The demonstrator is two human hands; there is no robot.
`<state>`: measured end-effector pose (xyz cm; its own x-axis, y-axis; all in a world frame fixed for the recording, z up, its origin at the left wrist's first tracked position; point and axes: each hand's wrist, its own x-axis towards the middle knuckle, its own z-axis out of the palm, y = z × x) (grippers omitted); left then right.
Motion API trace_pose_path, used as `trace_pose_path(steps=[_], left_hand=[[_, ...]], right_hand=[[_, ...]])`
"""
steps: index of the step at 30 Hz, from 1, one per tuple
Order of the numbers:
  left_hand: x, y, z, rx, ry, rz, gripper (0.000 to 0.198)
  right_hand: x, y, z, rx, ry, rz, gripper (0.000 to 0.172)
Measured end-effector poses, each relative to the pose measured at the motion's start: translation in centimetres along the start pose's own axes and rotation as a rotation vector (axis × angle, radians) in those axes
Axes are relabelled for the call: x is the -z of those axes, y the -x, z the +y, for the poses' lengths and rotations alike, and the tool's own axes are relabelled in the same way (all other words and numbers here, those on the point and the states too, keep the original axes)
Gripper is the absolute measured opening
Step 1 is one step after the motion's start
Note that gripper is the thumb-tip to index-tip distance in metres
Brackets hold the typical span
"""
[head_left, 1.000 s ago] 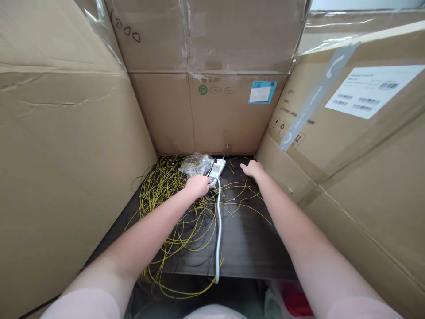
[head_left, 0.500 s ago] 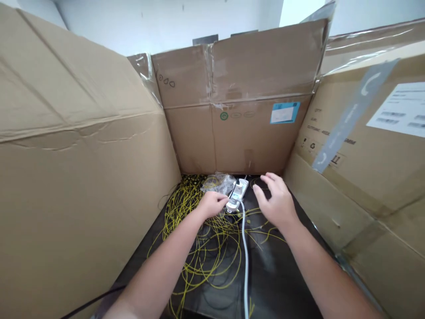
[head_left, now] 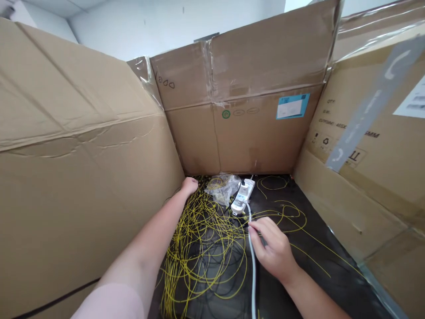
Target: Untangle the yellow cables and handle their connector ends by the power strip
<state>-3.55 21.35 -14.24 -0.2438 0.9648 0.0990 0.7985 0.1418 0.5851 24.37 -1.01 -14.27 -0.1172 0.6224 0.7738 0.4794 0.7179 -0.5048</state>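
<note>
My left hand [head_left: 190, 186] is closed at the far left corner, over the back end of a tangle of thin yellow cables [head_left: 202, 226]; its fingertips are hidden, so what it holds cannot be made out. My right hand [head_left: 272, 246] pinches thumb and fingers together beside the white power cord [head_left: 253, 274]. A small dark bit shows at those fingertips, too small to name. Just beyond lies a white power strip [head_left: 243, 198] with a plug in it. A crumpled clear plastic bag [head_left: 222, 190] rests to the strip's left.
Tall cardboard walls stand at the left [head_left: 83, 199], back [head_left: 252, 141] and right [head_left: 358, 186] of the dark tabletop [head_left: 282, 283]. Loose yellow strands [head_left: 300, 217] spread to the right. A black cable [head_left: 59, 299] crosses at lower left.
My left hand has moved from the power strip to the far left corner. My right hand has come nearer and its spread fingers have closed into a pinch. More yellow strands show at right.
</note>
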Motion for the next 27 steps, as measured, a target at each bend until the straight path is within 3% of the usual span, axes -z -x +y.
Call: trace_pose_path(steps=[6,13,18,27], left_hand=[[0.4,-1.8,-0.4,0.037,-0.060,-0.003,0.029],[0.1,-1.6,1.3,-0.076,-0.186,-0.140,0.023],[-0.5,-1.6,2.4,-0.062,-0.303,-0.194,0.021],[-1.4,-1.6,2.4,-0.089,-0.390,-0.204,0.018]], right_hand=[[0.2,0.0,0.2,-0.031,0.004,-0.003,0.015],[0.3,-0.1,0.3,-0.044,0.002,-0.045,0.017],[0.4,-0.1,0.4,-0.066,0.018,-0.059,0.016],[0.5,-0.2,0.5,-0.074,0.028,-0.069,0.014]])
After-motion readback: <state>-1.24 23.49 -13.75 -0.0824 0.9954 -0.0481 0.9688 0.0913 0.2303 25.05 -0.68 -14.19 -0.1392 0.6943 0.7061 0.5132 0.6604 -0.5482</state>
